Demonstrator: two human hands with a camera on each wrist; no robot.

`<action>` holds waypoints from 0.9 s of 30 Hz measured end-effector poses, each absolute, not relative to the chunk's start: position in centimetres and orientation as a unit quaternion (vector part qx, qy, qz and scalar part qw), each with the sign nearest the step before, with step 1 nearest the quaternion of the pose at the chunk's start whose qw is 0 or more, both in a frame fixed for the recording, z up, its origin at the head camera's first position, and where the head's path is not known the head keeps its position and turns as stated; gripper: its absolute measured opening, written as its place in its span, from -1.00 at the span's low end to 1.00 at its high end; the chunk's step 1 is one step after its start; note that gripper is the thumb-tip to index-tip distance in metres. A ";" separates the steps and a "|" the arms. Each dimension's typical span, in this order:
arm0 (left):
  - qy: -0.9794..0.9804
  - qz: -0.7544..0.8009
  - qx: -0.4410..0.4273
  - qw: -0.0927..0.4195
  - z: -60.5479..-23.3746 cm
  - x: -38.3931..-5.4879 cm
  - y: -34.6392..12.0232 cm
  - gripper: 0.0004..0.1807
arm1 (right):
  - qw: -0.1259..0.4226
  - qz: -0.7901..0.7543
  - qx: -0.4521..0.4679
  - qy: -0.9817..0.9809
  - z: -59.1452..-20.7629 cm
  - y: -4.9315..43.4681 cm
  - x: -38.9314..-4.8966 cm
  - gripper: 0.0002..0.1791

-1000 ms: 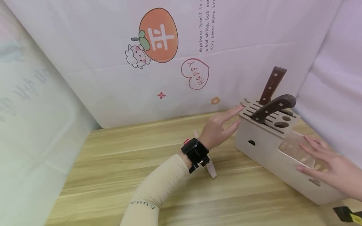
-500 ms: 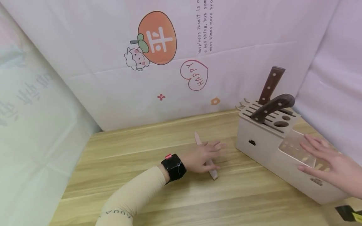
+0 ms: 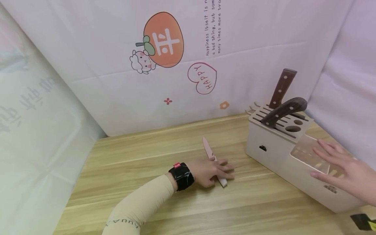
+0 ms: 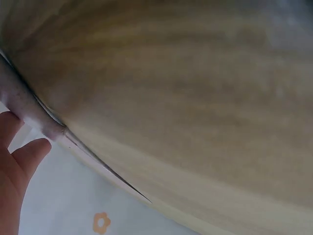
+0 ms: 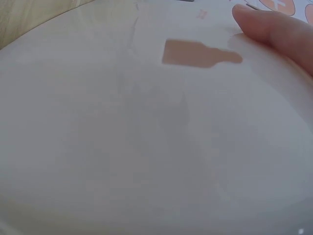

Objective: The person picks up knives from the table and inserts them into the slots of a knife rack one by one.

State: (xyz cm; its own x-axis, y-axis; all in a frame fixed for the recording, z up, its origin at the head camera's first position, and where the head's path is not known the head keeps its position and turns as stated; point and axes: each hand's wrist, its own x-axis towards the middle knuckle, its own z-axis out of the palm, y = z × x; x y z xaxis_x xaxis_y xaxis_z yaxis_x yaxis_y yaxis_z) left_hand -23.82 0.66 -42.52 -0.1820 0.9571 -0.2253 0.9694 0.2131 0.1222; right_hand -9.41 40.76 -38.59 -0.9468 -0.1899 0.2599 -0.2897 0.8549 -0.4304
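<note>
In the head view a small knife [image 3: 207, 148] with a pinkish blade and pale handle lies on the wooden table. Over its handle is my left hand [image 3: 207, 171], fingers spread across it and partly hiding it. The left wrist view shows the handle [image 4: 29, 105] close to the fingertips; I cannot tell how firmly they touch. At the right stands a cream knife holder [image 3: 270, 160] with slots on top. My right hand [image 3: 349, 173] has its fingers extended over the holder's lower open compartment. Its thumb [image 5: 274, 27] lies along the white wall in the right wrist view.
A brown-handled knife [image 3: 280, 88] and a curved dark-handled knife [image 3: 283, 112] stand in the holder's slots. Hooks [image 3: 251, 109] stick out at its far left edge. Printed white cloth [image 3: 117, 98] hangs behind the table. A black and yellow object [image 3: 362, 222] is at lower right.
My left hand has moved from beside the holder's top, left and toward me, down onto the knife handle on the table. The right hand has stayed at the holder.
</note>
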 end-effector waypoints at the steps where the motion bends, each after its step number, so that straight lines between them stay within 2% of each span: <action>1: 0.769 -0.021 0.625 0.135 -42.6 -23.8 0.7 -0.22 | 0.104 0.237 0.125 -0.958 -38.6 40.8 -9.4 -0.09; 18: 0.778 -0.005 0.591 0.213 -41.3 -24.2 1.5 -0.39 | 0.108 0.222 0.129 -0.960 -38.5 40.7 -9.5 -0.10; 20: 0.775 -0.011 0.602 0.194 -41.1 -24.0 1.5 -0.41 | 0.108 0.221 0.128 -0.961 -38.5 40.7 -9.5 -0.11; 27: 0.758 0.024 0.647 0.078 -39.7 -24.2 1.6 -0.48 | 0.109 0.227 0.131 -0.959 -38.5 40.8 -9.6 -0.11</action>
